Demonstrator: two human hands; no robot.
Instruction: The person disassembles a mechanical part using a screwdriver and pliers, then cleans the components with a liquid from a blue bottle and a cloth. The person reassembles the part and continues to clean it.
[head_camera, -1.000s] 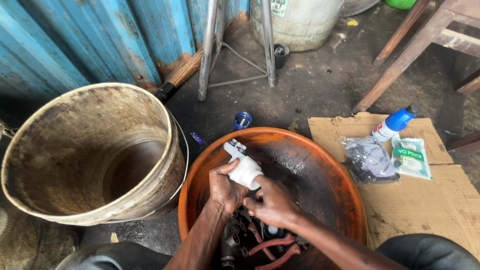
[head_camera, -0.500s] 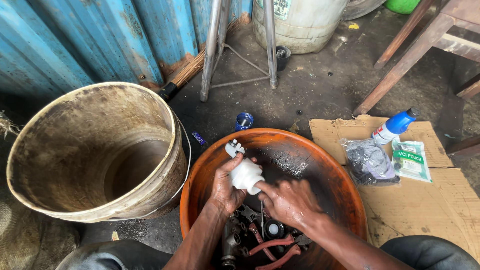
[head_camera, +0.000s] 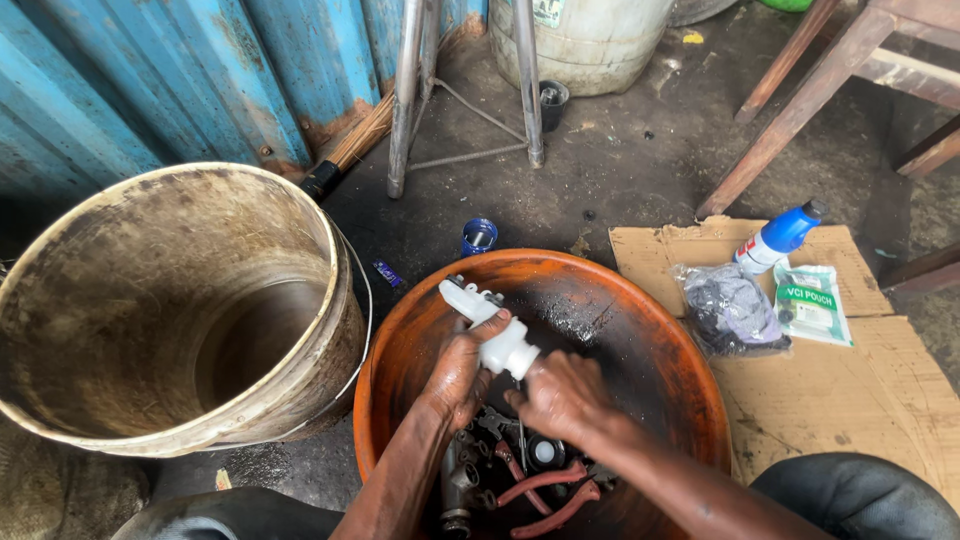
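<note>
A grimy concrete floor (head_camera: 640, 170) beside a blue corrugated wall carries a wide orange basin (head_camera: 400, 340), a big dirty bucket (head_camera: 300, 400) to its left and cardboard (head_camera: 900, 400) with a blue-capped bottle (head_camera: 775, 238) to its right. Over the basin the left hand (head_camera: 455, 375) has its fingers clenched around a white plastic part (head_camera: 495, 335), while the right hand (head_camera: 560, 395) grips its lower end, above red-handled pliers (head_camera: 545, 485) and oily metal pieces. With everything this greasy, the part could slip from the fingers, or crack if twisted hard.
</note>
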